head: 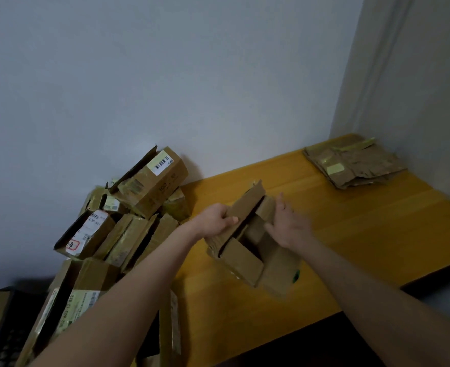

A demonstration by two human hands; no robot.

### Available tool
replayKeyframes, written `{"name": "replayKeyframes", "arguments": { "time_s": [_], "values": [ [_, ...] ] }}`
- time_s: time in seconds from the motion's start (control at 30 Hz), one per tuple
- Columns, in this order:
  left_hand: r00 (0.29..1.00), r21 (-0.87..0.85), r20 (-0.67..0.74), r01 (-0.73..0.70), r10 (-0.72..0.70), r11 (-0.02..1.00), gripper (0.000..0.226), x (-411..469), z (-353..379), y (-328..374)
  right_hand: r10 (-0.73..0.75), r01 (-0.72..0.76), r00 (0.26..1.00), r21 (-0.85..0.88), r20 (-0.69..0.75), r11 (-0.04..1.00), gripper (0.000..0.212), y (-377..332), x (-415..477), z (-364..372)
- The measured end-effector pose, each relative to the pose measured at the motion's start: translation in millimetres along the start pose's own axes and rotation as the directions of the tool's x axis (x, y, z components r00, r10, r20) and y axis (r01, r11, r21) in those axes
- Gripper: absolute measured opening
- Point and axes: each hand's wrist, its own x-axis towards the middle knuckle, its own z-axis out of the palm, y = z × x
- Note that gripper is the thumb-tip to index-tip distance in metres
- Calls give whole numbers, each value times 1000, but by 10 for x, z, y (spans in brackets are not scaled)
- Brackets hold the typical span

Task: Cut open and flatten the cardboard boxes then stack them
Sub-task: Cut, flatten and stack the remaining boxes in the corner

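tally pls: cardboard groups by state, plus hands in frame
Open box, flap gripped by left hand: 1
Flattened cardboard stack, far right table corner: 1
Heap of unflattened boxes, too overlapped to count singly: 1
Hands, counting the right hand: 2
Total: 5

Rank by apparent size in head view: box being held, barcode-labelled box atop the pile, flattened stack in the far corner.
1. Held box: largest, though nearest the camera.
2-3. Flattened stack and barcode-labelled box: look alike; the stack is farther, so unranked.
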Motion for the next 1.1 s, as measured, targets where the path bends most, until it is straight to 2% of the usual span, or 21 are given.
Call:
{"name": "replayKeyframes", "arguments": {
  "time_s": [0.07, 0.13, 0.2, 0.23, 0.27, 0.3, 0.33, 0.37, 0.4, 0.43, 0.47, 0.53, 0.63, 0.7, 0.77, 0.83, 0.9, 1.0, 1.03, 1.1],
  "values": [
    [999, 80, -37, 41, -38, 996, 24, 32, -51, -99, -44, 42, 999, 120, 18, 992, 60, -20, -5, -10],
    [993, 147, -82, 92, -80, 985, 31, 65, -84, -221, -51, 45, 999, 345, 7, 937, 42, -23, -5, -32],
    [963, 190, -246, 156, -107, 969, 32, 86, -90, -351, -40, 24, 999, 516, 19, 856, 44, -9, -9, -40],
    [918, 168, -377, 195, -120, 966, 31, 85, -74, -407, -32, 20, 999, 550, 14, 835, 46, -12, -13, -42],
    [846, 91, -512, 225, -149, 970, 31, 81, -37, -470, -24, 18, 1000, 569, 2, 822, 46, -30, -18, -57],
    [756, -57, -620, 225, -211, 973, 36, 84, 16, -537, -11, 16, 1000, 585, -11, 811, 47, -51, -28, -72],
    [673, -254, -664, 206, -325, 945, 47, 85, 66, -598, 3, 12, 1000, 599, -24, 800, 47, -72, -39, -89],
    [633, -446, -625, 192, -458, 874, 61, 90, 120, -657, 16, 5, 999, 616, -29, 787, 48, -94, -53, -110],
    [647, -561, -531, 216, -548, 799, 74, 96, 187, -714, 25, -2, 999, 644, -27, 765, 48, -112, -66, -132],
    [690, -584, -434, 275, -579, 764, 84, 97, 255, -754, 33, -10, 999, 669, -22, 743, 47, -121, -69, -145],
    [733, -552, -364, 328, -575, 767, 93, 103, 304, -780, 34, -10, 999, 693, -21, 721, 47, -122, -69, -147],
    [765, -467, -309, 394, -564, 791, 105, 133, 336, -772, 12, 10, 1000, 732, -26, 682, 48, -115, -82, -151],
    [745, -394, -313, 463, -590, 794, 112, 190, 304, -736, -42, 19, 999, 787, 8, 617, 45, -75, -116, -147],
    [712, -323, -321, 538, -625, 779, 115, 207, 265, -720, -78, 2, 996, 817, 53, 577, 33, -44, -151, -156],
    [681, -235, -337, 608, -650, 759, 113, 212, 222, -726, -108, -22, 990, 839, 96, 544, 23, -24, -177, -156],
    [672, -167, -359, 637, -648, 753, 103, 205, 197, -733, -124, -49, 983, 849, 133, 527, 21, -12, -189, -149],
    [708, -169, -384, 577, -593, 799, 82, 229, 196, -766, -117, -76, 981, 865, 153, 497, 21, -4, -191, -137],
    [839, -269, -347, 339, -419, 902, 44, 205, 187, -811, -40, -152, 982, 896, 185, 417, 21, 74, -162, -112],
    [856, -371, -332, 268, -396, 889, 36, 169, 172, -831, -15, -181, 979, 906, 202, 382, 22, 117, -152, -105],
    [864, -652, -263, 169, -429, 740, 33, 75, 134, -876, 19, -236, 970, 926, 242, 295, 24, 208, -129, -85]
  ]
}}
